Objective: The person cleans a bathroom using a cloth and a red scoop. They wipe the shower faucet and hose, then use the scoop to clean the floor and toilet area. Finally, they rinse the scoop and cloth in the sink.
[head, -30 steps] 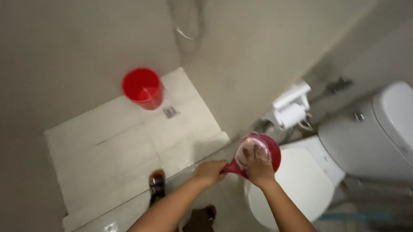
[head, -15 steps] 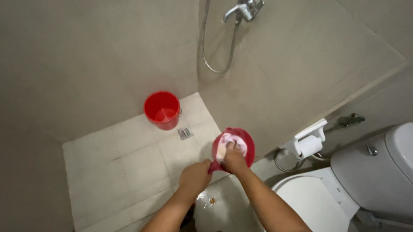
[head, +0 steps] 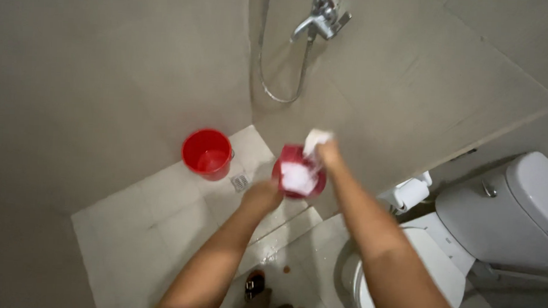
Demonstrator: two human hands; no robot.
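Note:
My left hand [head: 261,195] grips the handle of a small red dipper [head: 299,173] that has white foam inside. Just above the dipper's rim, my right hand [head: 327,151] pinches a white cloth [head: 316,139]. Both hands are held out in front of me over the shower floor, with the beige wall behind them.
A red bucket [head: 207,153] stands in the shower corner beside a floor drain [head: 240,182]. A chrome tap [head: 320,19] with a hose hangs on the wall above. A white toilet [head: 442,254] and a paper roll holder [head: 406,193] sit at the right.
The view has tilted up toward the wall and tap. My right hand has lifted out of the dipper and now holds the white cloth above its rim.

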